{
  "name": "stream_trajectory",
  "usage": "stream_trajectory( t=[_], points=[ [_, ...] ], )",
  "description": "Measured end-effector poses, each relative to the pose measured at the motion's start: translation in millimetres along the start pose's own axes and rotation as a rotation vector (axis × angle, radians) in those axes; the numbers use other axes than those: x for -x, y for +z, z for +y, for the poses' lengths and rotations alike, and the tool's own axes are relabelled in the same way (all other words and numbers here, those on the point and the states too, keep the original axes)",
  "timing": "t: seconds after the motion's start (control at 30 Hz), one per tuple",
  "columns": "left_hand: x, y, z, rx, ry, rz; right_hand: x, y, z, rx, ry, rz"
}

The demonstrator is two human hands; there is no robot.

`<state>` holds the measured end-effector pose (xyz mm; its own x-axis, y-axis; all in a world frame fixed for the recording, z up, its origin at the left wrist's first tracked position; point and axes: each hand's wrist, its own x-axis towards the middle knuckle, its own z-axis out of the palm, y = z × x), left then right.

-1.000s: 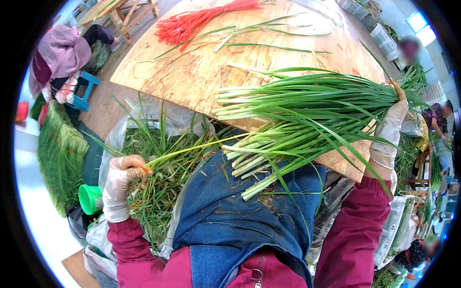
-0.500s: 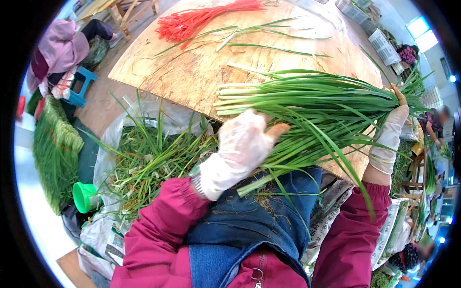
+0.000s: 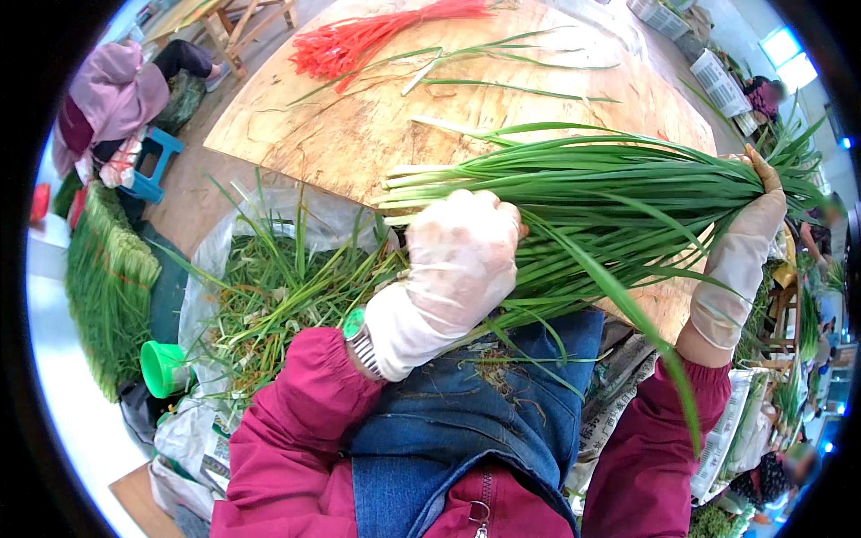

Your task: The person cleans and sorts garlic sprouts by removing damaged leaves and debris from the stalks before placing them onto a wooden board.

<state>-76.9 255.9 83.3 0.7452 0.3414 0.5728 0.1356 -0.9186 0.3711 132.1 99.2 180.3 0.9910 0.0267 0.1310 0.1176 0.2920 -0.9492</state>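
A large bunch of Chinese chives (image 3: 619, 184) lies across the near part of the wooden table, pale stem ends to the left and leaf tips to the right. My right hand (image 3: 758, 211), in a thin whitish glove, is wrapped round the leafy end. Over the near side of the stems, my left hand (image 3: 462, 247), gloved too, is closed with its fingers curled on chives; its fingertips are largely hidden. Loose leaves hang from the bunch over my blue apron (image 3: 466, 412).
Red plastic strips (image 3: 359, 49) and stray chive leaves (image 3: 502, 85) lie farther back on the table (image 3: 269, 117). At left are a plastic-lined heap of trimmings (image 3: 287, 287), a green cup (image 3: 163, 368), stacked chives (image 3: 112, 287) and a seated person (image 3: 112, 94). Others work at far right.
My left hand has turned and its fingers have closed against the chives. The bunch's stem ends have shifted slightly left, while my right hand has moved a little right and up.
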Motion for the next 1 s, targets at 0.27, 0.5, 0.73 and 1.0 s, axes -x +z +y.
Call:
stream_trajectory(
  t=[0.27,0.5,0.73,1.0],
  points=[
    [-7,-95,-32,1.619,-0.098,-0.122,12,3,3,0.068,-0.132,-0.042],
    [105,-107,-117,-0.532,-0.440,-0.525,-8,-3,28,-0.039,0.022,0.020],
    [51,-32,-42,0.047,-0.034,-0.254,-19,-10,32,-0.085,0.054,-0.042],
    [36,-3,-42,-0.100,0.116,-0.406,-7,-7,20,-0.049,0.009,-0.019]
  ],
)
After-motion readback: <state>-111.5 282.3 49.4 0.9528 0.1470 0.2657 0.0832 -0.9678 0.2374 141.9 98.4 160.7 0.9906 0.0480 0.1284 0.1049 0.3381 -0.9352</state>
